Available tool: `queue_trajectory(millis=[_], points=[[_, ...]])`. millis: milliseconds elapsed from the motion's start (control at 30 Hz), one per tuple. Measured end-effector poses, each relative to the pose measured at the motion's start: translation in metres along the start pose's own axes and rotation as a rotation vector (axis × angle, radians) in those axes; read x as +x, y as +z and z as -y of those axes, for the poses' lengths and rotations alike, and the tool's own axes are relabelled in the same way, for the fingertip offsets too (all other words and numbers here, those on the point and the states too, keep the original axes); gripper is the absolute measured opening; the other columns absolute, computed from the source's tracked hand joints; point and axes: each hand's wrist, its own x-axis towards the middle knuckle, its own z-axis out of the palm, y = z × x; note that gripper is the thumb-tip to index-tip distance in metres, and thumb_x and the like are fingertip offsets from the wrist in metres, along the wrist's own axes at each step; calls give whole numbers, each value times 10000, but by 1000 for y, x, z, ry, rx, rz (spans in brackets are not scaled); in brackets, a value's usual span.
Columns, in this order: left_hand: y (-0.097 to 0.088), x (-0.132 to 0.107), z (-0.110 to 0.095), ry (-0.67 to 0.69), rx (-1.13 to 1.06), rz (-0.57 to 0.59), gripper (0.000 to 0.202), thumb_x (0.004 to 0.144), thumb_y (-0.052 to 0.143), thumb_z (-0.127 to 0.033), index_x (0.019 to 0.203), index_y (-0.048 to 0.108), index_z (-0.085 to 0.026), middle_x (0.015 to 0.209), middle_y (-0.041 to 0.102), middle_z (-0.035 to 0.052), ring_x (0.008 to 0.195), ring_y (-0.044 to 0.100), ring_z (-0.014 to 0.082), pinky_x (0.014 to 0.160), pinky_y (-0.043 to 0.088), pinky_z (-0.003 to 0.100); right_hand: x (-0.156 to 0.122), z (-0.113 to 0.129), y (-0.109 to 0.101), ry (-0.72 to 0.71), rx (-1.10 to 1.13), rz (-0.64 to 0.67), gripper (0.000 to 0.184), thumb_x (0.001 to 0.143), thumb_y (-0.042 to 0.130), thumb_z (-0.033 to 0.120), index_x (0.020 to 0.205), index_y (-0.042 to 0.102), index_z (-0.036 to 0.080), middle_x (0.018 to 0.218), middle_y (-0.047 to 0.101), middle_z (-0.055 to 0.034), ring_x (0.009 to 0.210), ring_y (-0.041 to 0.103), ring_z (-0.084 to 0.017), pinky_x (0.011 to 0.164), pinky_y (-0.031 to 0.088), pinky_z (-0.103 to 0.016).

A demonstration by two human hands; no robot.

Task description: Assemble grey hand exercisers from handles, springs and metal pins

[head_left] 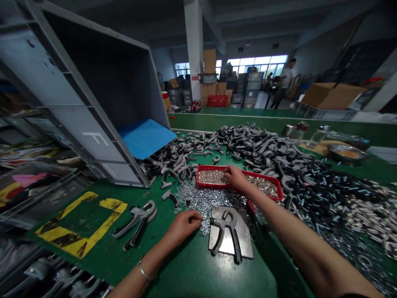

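Note:
My right hand reaches into a long red tray of small metal parts, its fingers pinched down at the near compartment's edge; what they hold is hidden. My left hand is low over the green bench, fingers curled together beside a spread of small shiny nuts; I cannot make out anything in them. Between my arms, a grey and black hand gripper lies on a square metal plate. A second hand gripper rests left of my left hand. A red-handled tool lies by my right forearm.
Grey handle parts are heaped behind the tray. Black handles with bolts and metal cylinders spread to the right. A large grey crate stands tipped on its side at left, with a blue sheet. A person stands far back.

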Motion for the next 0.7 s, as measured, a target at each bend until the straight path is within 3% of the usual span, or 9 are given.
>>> queue_trajectory(millis=[67,200,333,400,500,700], points=[[2,-9,4,64,135,-36,171,809,578,-267,858,710,-171,825,692,33,782,633,189,730,466,277,-31,3,-6,-30,133,22,196,960,546,334,981,623,155,981,680,-42,906,654,-186,820,531,-355],[2,-35,10,139,231,-69,176,866,531,-197,890,705,-197,887,683,39,866,638,194,808,473,290,-121,-8,-3,-26,342,125,301,932,477,442,830,599,186,775,663,-19,720,649,-183,675,525,-299],[1,-57,16,120,265,-98,191,931,493,-206,947,682,-198,942,659,49,914,623,195,843,467,303,-188,-29,10,245,664,137,347,873,577,521,763,617,194,690,635,-8,654,609,-185,636,486,-295],[3,-61,18,109,282,-97,171,942,500,-209,948,670,-193,952,645,49,924,613,194,854,461,307,-203,-36,19,324,671,65,347,846,616,539,773,638,200,713,651,-16,676,610,-197,658,480,-303],[5,-65,22,85,306,-129,141,948,515,-209,941,654,-189,944,628,44,920,601,193,857,453,314,-210,-44,32,281,509,-48,337,844,612,545,846,677,215,841,703,-45,794,644,-241,742,488,-337],[4,-77,34,15,294,-208,122,954,522,-214,935,641,-198,928,617,34,899,592,191,842,448,317,-200,-50,53,-138,166,-129,262,958,510,440,937,672,235,962,688,-64,939,633,-260,898,473,-408]])
